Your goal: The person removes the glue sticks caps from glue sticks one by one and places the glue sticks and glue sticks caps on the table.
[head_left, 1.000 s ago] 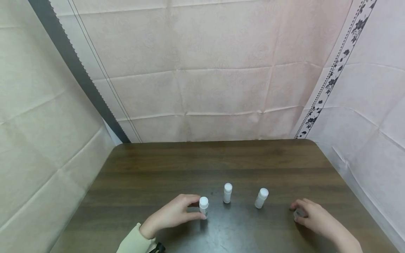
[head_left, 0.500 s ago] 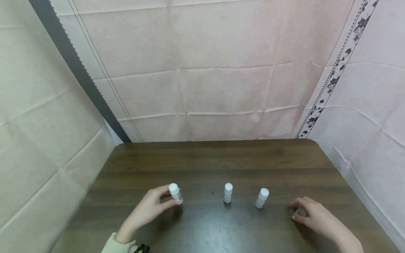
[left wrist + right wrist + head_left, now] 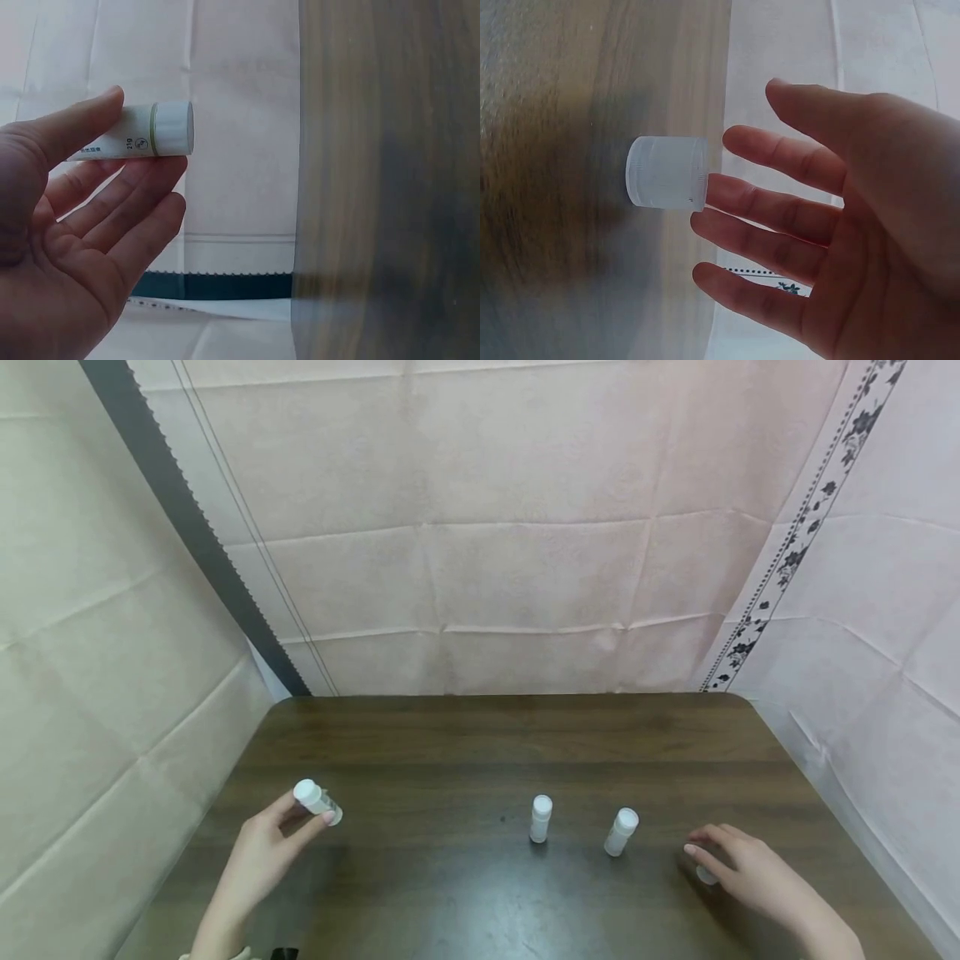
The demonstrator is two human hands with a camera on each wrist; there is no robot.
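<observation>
My left hand (image 3: 258,847) pinches a small white bottle (image 3: 318,802) between thumb and fingers, tilted and raised over the left side of the table. In the left wrist view the bottle (image 3: 139,135) shows its white cap, a green line and small print marked "21g". At the right, my right hand (image 3: 750,872) is spread beside a small translucent round container (image 3: 706,874), which the hand partly hides in the head view. In the right wrist view the container (image 3: 667,172) stands on the table, the fingertips close to its top; whether any touches it I cannot tell.
Two more small white-capped bottles stand on the dark wooden table (image 3: 420,735): one near the middle (image 3: 540,818), the other to its right (image 3: 621,832). Pale cloth hangings (image 3: 525,568) enclose the table's back and sides.
My left hand has carried its bottle leftward from near the middle bottle, lifting and tilting it. My right hand has stayed by the container, its thumb shifting up and off the container's side.
</observation>
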